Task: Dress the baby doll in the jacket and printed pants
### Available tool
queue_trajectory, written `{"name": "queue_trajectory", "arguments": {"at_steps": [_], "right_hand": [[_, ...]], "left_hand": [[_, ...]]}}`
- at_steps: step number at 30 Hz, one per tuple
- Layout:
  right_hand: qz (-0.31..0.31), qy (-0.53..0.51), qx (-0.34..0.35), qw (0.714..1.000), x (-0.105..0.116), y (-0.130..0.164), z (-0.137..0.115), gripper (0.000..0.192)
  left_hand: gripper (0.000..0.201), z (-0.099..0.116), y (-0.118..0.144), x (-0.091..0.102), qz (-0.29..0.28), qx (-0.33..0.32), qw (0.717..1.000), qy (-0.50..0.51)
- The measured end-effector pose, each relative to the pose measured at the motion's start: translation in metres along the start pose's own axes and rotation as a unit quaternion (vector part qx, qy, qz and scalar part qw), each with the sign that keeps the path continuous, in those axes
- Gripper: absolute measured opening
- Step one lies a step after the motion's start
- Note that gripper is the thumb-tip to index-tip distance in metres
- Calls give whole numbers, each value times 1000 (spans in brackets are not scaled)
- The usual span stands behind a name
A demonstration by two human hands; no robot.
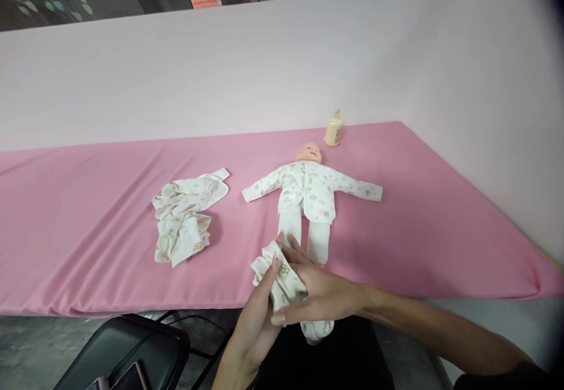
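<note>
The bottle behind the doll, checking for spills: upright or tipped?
Upright: the bottle stands on its base on the pink cloth, cap up.

I can read no words or numbers anywhere; the small bottle (333, 129) well beyond my hands bears a label, but its print is too small to make out

even, soft light — dark, curved corners

Looks like a baby-care training setup, not a home: table (396, 249) w/ pink cloth, plain pink backdrop (220, 78), baby doll (308, 193), lotion bottle (333, 128), spare baby clothes (185, 217), folding chair (127, 352).
</note>
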State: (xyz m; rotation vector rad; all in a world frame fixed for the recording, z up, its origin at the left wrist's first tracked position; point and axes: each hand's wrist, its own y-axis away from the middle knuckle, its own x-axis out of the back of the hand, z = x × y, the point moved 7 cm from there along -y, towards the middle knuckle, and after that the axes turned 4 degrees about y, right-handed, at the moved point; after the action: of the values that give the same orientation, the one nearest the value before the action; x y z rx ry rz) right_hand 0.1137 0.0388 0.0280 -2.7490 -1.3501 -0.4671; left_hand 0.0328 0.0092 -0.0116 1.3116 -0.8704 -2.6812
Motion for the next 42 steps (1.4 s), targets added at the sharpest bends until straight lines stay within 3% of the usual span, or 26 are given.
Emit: {"name": "queue_trajectory", "arguments": {"at_steps": [2, 4, 9, 15, 18, 24, 30, 33, 35, 38, 40, 42], "right_hand": [[33, 20, -5, 999, -2, 0, 2, 77], [73, 37, -10, 997, -4, -1, 3, 82], [153, 36, 5, 988, -6, 1, 1, 71], [252, 67, 11, 965, -1, 6, 18, 69], [255, 74, 15, 964, 0, 7, 26, 63], [231, 67, 10, 971, 4, 11, 23, 72], [206, 49, 31, 977, 8, 8, 12, 72], [179, 105, 17, 978, 11, 7, 19, 65], [181, 166, 0, 969, 15, 7, 27, 54], [223, 241, -29, 944, 23, 8, 36, 39], [239, 267, -51, 932, 24, 7, 40, 40], [244, 265, -86, 929, 27, 6, 44, 55]], "left_hand": [[63, 0, 0, -2, 5, 2, 1000, -1], [65, 1, 1, -3, 13, -8, 1000, 6], [64, -1, 1, 0, 32, 3, 999, 4], [58, -2, -4, 5, 53, 1, 998, -18], [55, -2, -6, 2, 50, -11, 999, -5], [56, -7, -6, -4, 42, -12, 999, 0], [56, -19, -13, 1, 65, -66, 995, -32], [45, -19, -16, 9, 78, -117, 989, -47], [30, -16, -16, 15, 87, -151, 983, -64], [31, -15, -16, 21, 89, -163, 980, -78], [28, -13, -14, 21, 74, -155, 983, -70], [20, -10, -13, 17, 33, -145, 987, -55]]}}
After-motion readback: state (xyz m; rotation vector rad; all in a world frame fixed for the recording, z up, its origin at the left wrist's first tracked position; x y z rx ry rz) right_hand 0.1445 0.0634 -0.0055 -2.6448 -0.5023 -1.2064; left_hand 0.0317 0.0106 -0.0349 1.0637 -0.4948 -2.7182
